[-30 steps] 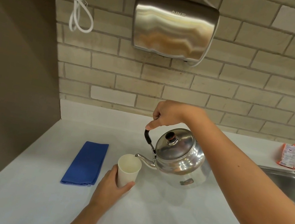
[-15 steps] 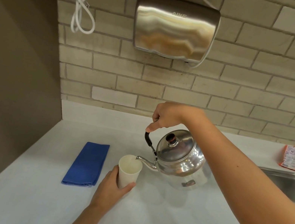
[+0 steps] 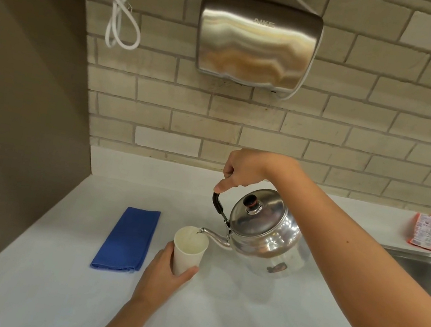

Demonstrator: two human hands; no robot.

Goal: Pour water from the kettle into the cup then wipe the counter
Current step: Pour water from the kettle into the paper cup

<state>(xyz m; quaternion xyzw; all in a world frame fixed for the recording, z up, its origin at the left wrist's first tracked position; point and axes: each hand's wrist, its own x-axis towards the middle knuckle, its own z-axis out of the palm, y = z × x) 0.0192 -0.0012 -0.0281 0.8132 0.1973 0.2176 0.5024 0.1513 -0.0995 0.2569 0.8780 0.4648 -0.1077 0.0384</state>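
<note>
Now the shiny steel kettle point(image 3: 262, 235) is tipped a touch further than a second ago, its thin spout right over the rim of the white paper cup point(image 3: 189, 248), so the pour is under way; I can't make out how full the cup is. Right hand point(image 3: 248, 169) is closed around the black handle, holding the kettle clear of the pale counter point(image 3: 237, 325). Left hand point(image 3: 162, 278) wraps the cup's lower half, steadying it just as before. The folded blue cloth point(image 3: 127, 240) lies untouched just left of the cup, ready for wiping. Room-wise: brown side wall point(image 3: 18, 99) close on the left, steel sink point(image 3: 425, 272) to the right behind the pouring arm, plenty of bare counter up front.
</note>
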